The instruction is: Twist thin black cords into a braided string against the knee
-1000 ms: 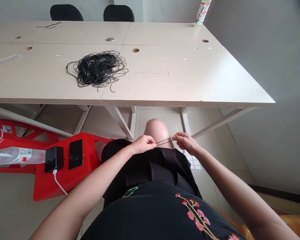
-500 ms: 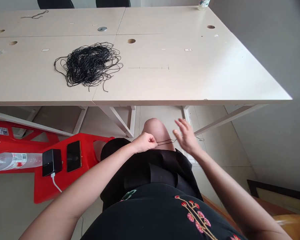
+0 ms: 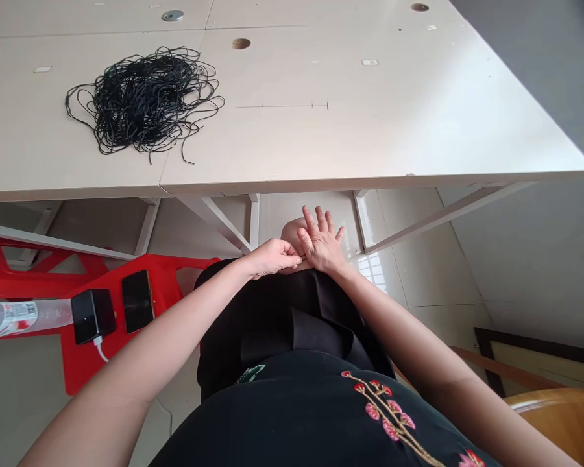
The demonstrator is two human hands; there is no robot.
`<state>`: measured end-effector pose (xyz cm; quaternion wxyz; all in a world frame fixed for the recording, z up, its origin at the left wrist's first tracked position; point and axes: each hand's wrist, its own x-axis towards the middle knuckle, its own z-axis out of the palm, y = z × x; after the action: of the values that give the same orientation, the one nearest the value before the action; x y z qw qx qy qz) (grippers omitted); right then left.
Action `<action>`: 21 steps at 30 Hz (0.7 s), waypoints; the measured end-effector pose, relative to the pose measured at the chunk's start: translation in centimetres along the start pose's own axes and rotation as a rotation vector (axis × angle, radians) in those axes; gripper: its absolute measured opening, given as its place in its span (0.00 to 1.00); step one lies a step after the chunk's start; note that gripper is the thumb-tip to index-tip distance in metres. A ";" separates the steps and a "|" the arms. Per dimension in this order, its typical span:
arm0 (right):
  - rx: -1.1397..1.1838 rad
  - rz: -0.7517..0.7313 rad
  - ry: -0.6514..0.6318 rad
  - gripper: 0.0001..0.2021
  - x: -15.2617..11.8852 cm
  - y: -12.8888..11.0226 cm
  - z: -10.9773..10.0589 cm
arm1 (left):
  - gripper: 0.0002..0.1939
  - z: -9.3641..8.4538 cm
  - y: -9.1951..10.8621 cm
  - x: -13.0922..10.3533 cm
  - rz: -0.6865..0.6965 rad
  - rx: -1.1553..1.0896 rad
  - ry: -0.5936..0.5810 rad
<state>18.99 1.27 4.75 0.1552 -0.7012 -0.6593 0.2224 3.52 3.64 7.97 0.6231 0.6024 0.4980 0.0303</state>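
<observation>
Your hands work below the front edge of the broad, pale wooden table (image 3: 418, 136), with that edge running across beyond your bare knee (image 3: 291, 229). Between the edge and your spread fingertips there is only a narrow strip of room. To your right, the tiled floor (image 3: 433, 279) lies open as far as the grey wall (image 3: 540, 259), with a slanting white table brace (image 3: 438, 217) above part of it. To your left, the red plastic stool (image 3: 82, 366) stands close beside your thigh, bearing a dark flat phone (image 3: 137, 301) and a black glossy block (image 3: 92, 316) with a white cable plugged in. A clear plastic bottle (image 3: 24, 318) lies on its side next to the block.

Your left hand (image 3: 274, 257) is narrow, thumb and fingertips pinched together on a thin black cord (image 3: 304, 259). A short bit of that cord shows in the small gap between your hands, just off the left fingertips, and passes out of sight at the base of your right thumb. Your right hand (image 3: 322, 246) is wide, fingers fanned and palm down over your bare leg; you cannot tell how much cord lies beneath it. The tangled heap of black cord (image 3: 143, 100) rests on the table, ahead and to the left, well apart from both hands.
</observation>
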 end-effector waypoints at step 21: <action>-0.157 0.047 -0.016 0.32 3.1 -3.0 -0.4 | 0.06 -3.1 0.4 1.2 -0.293 -0.346 -0.174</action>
<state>16.79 4.62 6.31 0.0892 -0.7249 -0.6591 0.1791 2.25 6.73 8.25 0.7552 0.4084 0.5119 -0.0278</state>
